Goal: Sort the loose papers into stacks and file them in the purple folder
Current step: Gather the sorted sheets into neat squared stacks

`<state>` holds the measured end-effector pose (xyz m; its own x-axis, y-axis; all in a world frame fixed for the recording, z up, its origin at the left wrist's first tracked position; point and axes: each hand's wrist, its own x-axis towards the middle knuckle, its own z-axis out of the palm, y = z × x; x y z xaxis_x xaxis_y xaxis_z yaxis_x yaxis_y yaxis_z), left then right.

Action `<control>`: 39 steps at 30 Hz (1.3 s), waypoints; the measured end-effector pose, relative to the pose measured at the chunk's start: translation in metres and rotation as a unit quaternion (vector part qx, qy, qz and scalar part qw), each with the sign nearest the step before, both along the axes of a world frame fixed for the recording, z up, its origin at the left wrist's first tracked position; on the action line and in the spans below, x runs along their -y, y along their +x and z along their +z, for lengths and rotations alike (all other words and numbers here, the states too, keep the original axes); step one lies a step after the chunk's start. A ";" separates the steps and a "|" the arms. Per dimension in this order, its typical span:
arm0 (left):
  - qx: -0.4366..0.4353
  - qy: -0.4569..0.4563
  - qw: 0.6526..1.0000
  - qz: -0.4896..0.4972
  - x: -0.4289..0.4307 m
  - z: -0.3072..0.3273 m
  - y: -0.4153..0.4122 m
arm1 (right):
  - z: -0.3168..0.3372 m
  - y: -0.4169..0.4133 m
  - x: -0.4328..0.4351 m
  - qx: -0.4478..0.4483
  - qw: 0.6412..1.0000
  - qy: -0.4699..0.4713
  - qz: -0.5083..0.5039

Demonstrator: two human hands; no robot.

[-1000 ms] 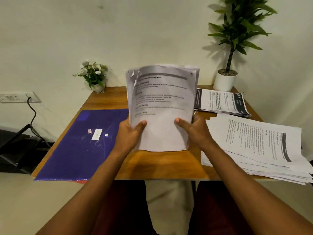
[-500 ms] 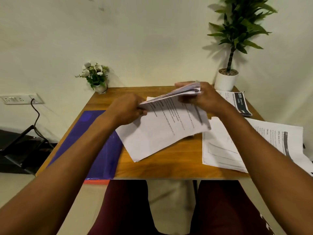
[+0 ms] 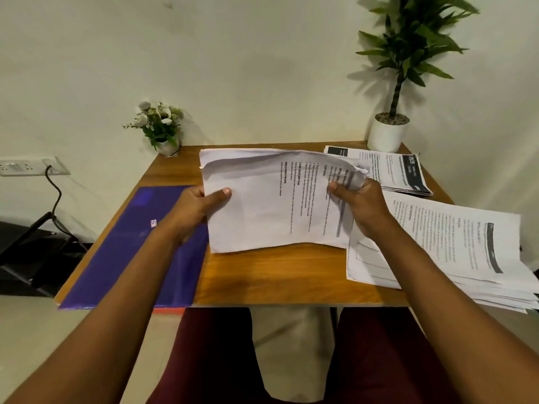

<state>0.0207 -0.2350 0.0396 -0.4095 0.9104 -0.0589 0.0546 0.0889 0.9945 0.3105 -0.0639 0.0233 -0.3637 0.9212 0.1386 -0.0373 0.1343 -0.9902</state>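
A bundle of printed sheets is held sideways just above the middle of the wooden table. My left hand grips its left edge, thumb on top. My right hand pinches its right end, where the paper is crumpled. The purple folder lies flat and closed on the table's left side, partly under my left wrist. A fanned stack of papers lies at the right, overhanging the table edge. A smaller stack sits at the back right.
A small pot of white flowers stands at the back left corner and a tall green plant in a white pot at the back right. A wall socket with a black cable is on the left.
The bundle went from upright in both hands, to tipped over towards the table, to held sideways and flat. My right hand shifted to its right end.
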 end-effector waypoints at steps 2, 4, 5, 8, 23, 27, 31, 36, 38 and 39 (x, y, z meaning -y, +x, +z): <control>-0.015 0.038 0.999 0.026 0.000 -0.012 0.013 | -0.002 -0.004 0.008 -0.028 1.000 -0.008 -0.003; -0.060 0.085 0.992 0.066 0.001 -0.016 0.021 | -0.002 -0.006 0.014 -0.048 0.999 -0.003 -0.015; -0.076 0.106 0.988 0.080 0.002 -0.017 0.022 | -0.002 -0.005 0.017 -0.060 0.998 -0.004 -0.016; -0.078 0.123 0.985 0.096 0.008 -0.027 0.024 | -0.013 0.001 0.024 -0.046 0.999 -0.017 0.003; -0.127 0.089 0.984 0.092 0.028 -0.057 0.031 | -0.049 0.003 0.039 0.114 0.993 -0.031 0.003; -0.131 0.109 0.979 0.113 0.027 -0.055 0.030 | -0.049 0.003 0.037 0.101 0.994 -0.033 -0.023; -0.132 0.071 0.984 0.093 0.031 -0.063 0.034 | -0.063 0.005 0.047 0.110 0.992 -0.059 0.004; -0.124 0.052 0.986 0.095 0.033 -0.068 0.037 | -0.061 0.004 0.048 0.104 0.992 -0.073 0.001; -0.101 0.040 0.989 0.104 0.035 -0.067 0.035 | -0.056 0.004 0.049 0.104 0.993 -0.062 0.010; -0.094 0.039 0.989 0.110 0.035 -0.065 0.035 | -0.053 0.004 0.049 0.113 0.992 -0.055 0.015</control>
